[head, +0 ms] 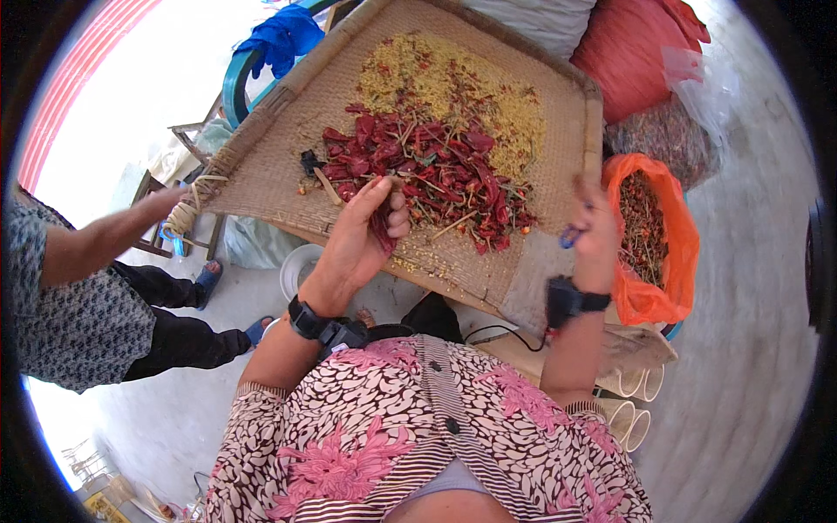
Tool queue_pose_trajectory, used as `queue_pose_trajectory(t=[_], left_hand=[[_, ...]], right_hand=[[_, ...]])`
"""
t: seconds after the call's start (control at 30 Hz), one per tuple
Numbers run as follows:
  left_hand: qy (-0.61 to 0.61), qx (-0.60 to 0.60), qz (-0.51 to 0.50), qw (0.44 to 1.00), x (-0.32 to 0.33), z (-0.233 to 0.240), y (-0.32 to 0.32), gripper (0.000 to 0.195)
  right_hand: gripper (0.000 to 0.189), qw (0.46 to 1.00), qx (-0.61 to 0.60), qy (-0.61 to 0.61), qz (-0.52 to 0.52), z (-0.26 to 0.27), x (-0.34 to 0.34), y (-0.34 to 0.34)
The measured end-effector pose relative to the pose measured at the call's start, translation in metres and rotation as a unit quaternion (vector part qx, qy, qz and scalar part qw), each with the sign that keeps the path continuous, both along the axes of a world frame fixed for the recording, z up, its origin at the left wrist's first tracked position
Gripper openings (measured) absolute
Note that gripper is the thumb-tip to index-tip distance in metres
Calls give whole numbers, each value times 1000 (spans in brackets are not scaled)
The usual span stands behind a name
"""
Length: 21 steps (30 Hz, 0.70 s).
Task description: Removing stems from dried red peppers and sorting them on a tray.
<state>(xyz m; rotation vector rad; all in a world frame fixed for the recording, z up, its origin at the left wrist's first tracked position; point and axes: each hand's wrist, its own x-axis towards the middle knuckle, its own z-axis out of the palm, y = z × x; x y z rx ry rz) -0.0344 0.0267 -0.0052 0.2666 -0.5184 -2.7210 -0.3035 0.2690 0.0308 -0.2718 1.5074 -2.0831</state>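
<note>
My left hand [359, 235] is shut on a dark red dried chili pepper [382, 229], above the near edge of a woven bamboo tray [268, 176]. Just beyond it on the tray lies a heap of dried red chili pieces [373, 144] mixed with stems. Loose yellow seeds [405, 72] spread behind the heap. At the tray's right edge, my right hand [596, 225] is motion-blurred, its fingers curled around a small tool with a blue loop handle [570, 236], possibly scissors. Beside that hand stands an orange plastic bag [683, 261] holding chili stems and scraps.
At the left, another person's hand [173, 201] reaches the cord-bound tray corner. Behind the tray's right side stand a red sack [631, 59] and a clear bag of chili scraps [660, 134]. A blue cloth [281, 39] hangs at the upper left. A pale basin [301, 265] is below the tray.
</note>
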Motion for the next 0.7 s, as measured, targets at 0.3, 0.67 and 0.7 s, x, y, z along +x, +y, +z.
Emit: queue_pose_trajectory(t=[0.3, 0.67, 0.7], left_hand=[[-11, 18, 26, 999, 8, -2, 5, 17], [-86, -100, -6, 991, -9, 15, 17, 28], [-83, -102, -9, 991, -11, 16, 18, 31]], right_hand=[[35, 686, 536, 489, 54, -9, 73, -99], [25, 931, 238, 253, 112, 20, 104, -102], [22, 948, 222, 193, 124, 26, 112, -104]])
